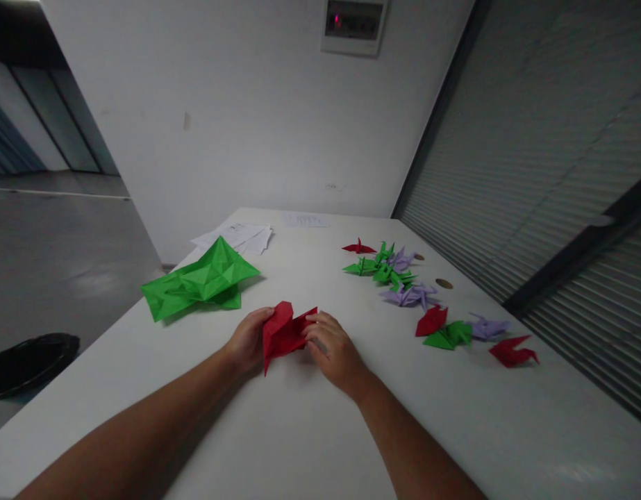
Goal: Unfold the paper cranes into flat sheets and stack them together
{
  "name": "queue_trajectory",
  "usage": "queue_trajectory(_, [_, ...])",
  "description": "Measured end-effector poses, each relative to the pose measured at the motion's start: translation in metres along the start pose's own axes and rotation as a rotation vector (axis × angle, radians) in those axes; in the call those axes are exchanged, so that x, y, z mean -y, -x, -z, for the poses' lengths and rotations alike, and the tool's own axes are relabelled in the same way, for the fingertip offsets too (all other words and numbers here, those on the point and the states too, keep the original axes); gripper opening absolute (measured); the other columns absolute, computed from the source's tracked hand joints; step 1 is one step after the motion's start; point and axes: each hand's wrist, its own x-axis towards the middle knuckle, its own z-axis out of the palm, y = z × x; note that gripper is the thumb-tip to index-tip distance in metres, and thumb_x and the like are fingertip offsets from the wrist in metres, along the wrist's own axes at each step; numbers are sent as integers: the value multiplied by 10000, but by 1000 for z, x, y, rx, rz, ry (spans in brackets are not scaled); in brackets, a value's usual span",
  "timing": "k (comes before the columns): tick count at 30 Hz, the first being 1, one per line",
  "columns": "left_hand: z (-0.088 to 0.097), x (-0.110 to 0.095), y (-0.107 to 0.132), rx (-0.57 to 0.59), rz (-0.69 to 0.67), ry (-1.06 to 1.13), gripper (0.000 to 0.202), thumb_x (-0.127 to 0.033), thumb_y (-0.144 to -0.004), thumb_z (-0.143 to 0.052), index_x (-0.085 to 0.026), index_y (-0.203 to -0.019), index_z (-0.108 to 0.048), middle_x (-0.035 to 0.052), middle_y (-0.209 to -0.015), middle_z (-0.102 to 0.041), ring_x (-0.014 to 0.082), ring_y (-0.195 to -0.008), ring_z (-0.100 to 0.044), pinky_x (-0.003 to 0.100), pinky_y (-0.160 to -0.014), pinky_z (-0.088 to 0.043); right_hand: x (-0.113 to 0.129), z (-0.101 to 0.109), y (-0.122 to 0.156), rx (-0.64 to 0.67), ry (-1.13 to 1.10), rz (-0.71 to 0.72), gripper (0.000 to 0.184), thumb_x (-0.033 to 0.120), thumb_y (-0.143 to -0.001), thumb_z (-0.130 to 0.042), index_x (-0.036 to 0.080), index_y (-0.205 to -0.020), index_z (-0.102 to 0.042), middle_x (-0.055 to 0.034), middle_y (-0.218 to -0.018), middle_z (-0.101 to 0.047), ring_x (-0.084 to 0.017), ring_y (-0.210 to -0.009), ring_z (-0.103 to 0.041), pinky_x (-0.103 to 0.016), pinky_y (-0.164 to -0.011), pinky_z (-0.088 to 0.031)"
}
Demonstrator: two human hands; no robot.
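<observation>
A partly folded red paper point(282, 331) stands between both my hands on the white table point(299, 430). My left hand point(247, 338) curls around its left side, fingers closed on the paper. My right hand point(333, 349) presses and pinches its right edge with bent fingers. The paper's lower tip points down toward me.
A large creased green sheet point(200, 279) lies to the left. White papers point(239, 236) sit behind it. Several folded paper cranes in red, green and purple point(403, 278) are scattered on the right. A black bin point(28, 361) stands on the floor at left.
</observation>
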Motion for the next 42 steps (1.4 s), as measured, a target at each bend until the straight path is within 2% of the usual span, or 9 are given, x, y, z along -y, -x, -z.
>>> queue_trajectory(5, [-7, 5, 8, 68, -67, -75, 275, -363, -795, -791, -141, -732, -641, -3, -613, -625, 126, -530, -548, 245, -536, -432, 4, -15, 0, 17, -210, -322, 131, 100, -758, -604, 228, -773, -626, -19, -768, -666, -194, -737, -585, -343, -719, -463])
queue_trajectory(9, [-6, 11, 10, 130, -102, -183, 292, -396, -812, -788, -126, -796, -679, 6, -709, -635, 111, -580, -542, 227, -556, -409, 4, -22, -1, -50, -858, -735, 113, 253, -780, -625, 222, -874, -572, 64, -627, -586, -72, -403, -369, -211, -413, -249])
queue_trajectory(11, [-4, 14, 10, 157, -126, -241, 306, -417, -835, -766, -120, -839, -689, 18, -761, -635, 118, -623, -550, 231, -584, -415, 4, -20, -2, -40, -1111, -882, 223, 317, -762, -683, 222, -922, -559, 89, -576, -553, -48, -356, -288, -192, -382, -158])
queue_trajectory(14, [1, 15, 8, 175, -162, -329, 326, -440, -875, -720, -120, -839, -670, 27, -772, -618, 133, -658, -547, 246, -615, -422, 4, -14, -4, -68, -1323, -999, 343, 330, -715, -779, 219, -957, -563, 79, -615, -586, -28, -376, -276, -167, -393, -134])
queue_trajectory(24, [9, 11, 6, 299, -295, -644, 451, -535, -955, -560, -155, -712, -556, 3, -716, -510, 150, -690, -448, 282, -683, -382, 2, -15, -2, -134, -1352, -872, 398, 200, -687, -876, 194, -999, -630, 72, -684, -632, 2, -376, -245, -164, -370, -130])
queue_trajectory(28, [10, 8, 5, 365, -428, -646, 483, -607, -953, -512, -162, -775, -579, 36, -767, -553, 198, -790, -493, 326, -777, -406, -2, -11, -4, -252, -1316, -887, 417, 191, -642, -904, 182, -976, -655, 13, -801, -719, -41, -471, -487, -157, -420, -311])
queue_trajectory(32, [4, 2, 8, 441, -379, -658, 394, -535, -931, -611, -151, -845, -619, 45, -807, -588, 195, -798, -522, 321, -768, -401, -3, -7, -4, -310, -1307, -852, 453, 206, -630, -918, 200, -990, -643, -15, -879, -751, -134, -721, -669, -213, -624, -489])
queue_trajectory(37, [0, 2, 10, 504, -267, -639, 324, -466, -891, -700, -164, -936, -592, 49, -910, -622, 185, -840, -551, 314, -776, -404, 0, -4, -5, -306, -1250, -792, 437, 215, -659, -893, 222, -995, -614, 6, -854, -740, -139, -730, -674, -225, -653, -495])
queue_trajectory(42, [1, 8, 10, 427, -259, -702, 487, -395, -758, -845, -203, -1074, -529, 46, -1015, -655, 189, -911, -561, 304, -796, -378, -1, -8, -7, -387, -1163, -764, 426, 229, -693, -862, 243, -1010, -579, 19, -874, -728, -136, -720, -668, -232, -649, -499])
